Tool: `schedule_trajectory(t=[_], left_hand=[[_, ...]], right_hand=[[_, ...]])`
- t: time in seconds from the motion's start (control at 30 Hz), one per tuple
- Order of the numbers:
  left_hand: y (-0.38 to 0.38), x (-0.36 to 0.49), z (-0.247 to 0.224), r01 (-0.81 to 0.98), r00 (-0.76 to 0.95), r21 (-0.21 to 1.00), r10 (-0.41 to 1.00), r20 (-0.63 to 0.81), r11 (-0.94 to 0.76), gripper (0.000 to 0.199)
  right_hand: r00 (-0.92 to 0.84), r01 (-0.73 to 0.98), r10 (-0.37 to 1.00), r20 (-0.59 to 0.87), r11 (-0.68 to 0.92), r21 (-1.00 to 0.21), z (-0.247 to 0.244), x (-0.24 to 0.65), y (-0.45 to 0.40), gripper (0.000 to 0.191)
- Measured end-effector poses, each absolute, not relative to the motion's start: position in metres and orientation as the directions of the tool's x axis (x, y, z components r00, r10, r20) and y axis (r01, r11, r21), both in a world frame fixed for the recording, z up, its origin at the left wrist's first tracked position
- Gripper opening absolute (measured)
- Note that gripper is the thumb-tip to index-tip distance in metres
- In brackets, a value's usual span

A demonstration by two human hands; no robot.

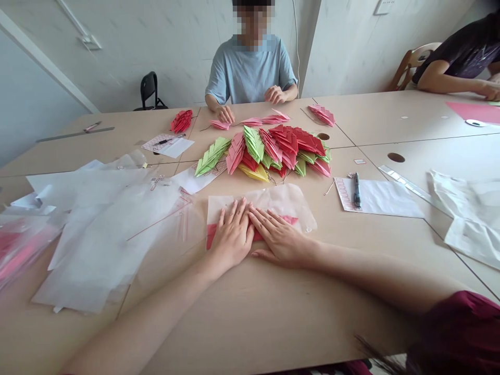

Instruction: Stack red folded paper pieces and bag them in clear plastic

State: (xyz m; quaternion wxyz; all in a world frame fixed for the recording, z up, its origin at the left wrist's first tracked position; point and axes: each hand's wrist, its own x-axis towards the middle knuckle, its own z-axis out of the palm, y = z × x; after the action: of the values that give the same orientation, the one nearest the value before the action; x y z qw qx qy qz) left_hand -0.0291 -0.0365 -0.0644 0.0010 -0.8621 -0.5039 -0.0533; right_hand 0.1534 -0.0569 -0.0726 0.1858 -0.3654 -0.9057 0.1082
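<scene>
We enter first our left hand [232, 234], palm down and flat, its fingers spread, pressing on a translucent plastic bag [273, 200]. Next we enter our right hand [279, 240], likewise flat and spread on the same bag, its fingertips just beside those of the left; neither hand pinches anything. A sheet of red paper [213, 235] shows beneath and around both hands, and bag and paper lie together near the middle of the desk's [250, 323] near edge. Just beyond our fingertips, toward the desk's centre, we list a heap of folded paper leaf shapes [269, 151] in red, pink, green and yellow. To the right of our hands lie a red-printed form [346, 195] and a black pen [357, 190] on top of it. To the left, overlapping loose plastic sleeves [105, 234] spread toward the desk's left edge. At the far edge, we note a co-worker in a pale blue T-shirt [250, 73], one hand touching small pink folded pieces [221, 125]. A red folded bundle [182, 121] and a pink folded bundle [322, 114] lie to either side. In the far right corner, a second co-worker's hand [488, 91] rests near a pink sheet [476, 112].
</scene>
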Motion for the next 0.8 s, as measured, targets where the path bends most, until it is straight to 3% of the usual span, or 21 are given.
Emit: schedule_trajectory(t=[0.47, 0.57, 0.7, 0.77, 0.8], left_hand=[[-0.015, -0.061, -0.076, 0.902, 0.381, 0.165, 0.916, 0.123, -0.398, 0.063], [-0.014, -0.067, -0.073, 0.952, 0.258, 0.134, 0.956, 0.137, -0.276, 0.066], [-0.013, -0.084, -0.056, 0.996, 0.044, 0.056, 0.956, 0.291, -0.063, 0.077], [-0.01, -0.095, -0.045, 0.991, -0.024, 0.134, 0.954, 0.299, -0.017, 0.08], [-0.007, -0.101, -0.04, 0.973, -0.063, 0.232, 0.963, 0.261, 0.001, 0.081]], right_hand=[[-0.58, 0.751, 0.789, 0.203, 0.615, -0.242, -0.073, 0.165, -0.07, 0.089], [-0.543, 0.799, 0.822, 0.173, 0.569, -0.194, -0.074, 0.163, -0.074, 0.09], [-0.493, 0.846, 0.856, 0.155, 0.514, -0.143, -0.077, 0.161, -0.079, 0.088], [-0.478, 0.854, 0.86, 0.176, 0.502, -0.136, -0.079, 0.16, -0.081, 0.087], [-0.473, 0.855, 0.861, 0.188, 0.5, -0.136, -0.08, 0.16, -0.081, 0.088]])
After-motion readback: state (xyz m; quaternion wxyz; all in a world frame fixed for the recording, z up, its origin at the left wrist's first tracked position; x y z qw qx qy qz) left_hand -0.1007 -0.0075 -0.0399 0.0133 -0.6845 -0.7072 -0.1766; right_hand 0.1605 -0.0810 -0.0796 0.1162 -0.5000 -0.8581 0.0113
